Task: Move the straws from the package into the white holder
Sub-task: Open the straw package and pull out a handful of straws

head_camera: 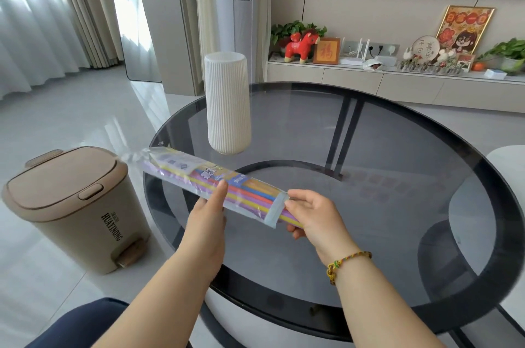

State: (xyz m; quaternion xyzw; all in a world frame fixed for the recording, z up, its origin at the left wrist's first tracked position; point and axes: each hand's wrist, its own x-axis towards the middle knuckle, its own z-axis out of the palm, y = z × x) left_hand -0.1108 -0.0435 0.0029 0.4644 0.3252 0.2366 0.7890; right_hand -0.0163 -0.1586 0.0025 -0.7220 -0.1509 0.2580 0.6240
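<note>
A clear plastic package [199, 174] full of coloured straws [255, 194] is held slanted above the round glass table [383, 205]. My left hand [208, 211] grips the package from below at its middle, thumb on top. My right hand [312, 217] pinches the straw ends that stick out of the package's open right end. The tall white ribbed holder [227, 103] stands upright on the table's far left side, just behind the package, and no straw shows above its rim.
A beige pedal bin [76, 205] stands on the floor left of the table. A low TV cabinet [397, 77] with ornaments and plants runs along the back wall. A white seat edge [508, 166] shows at the right.
</note>
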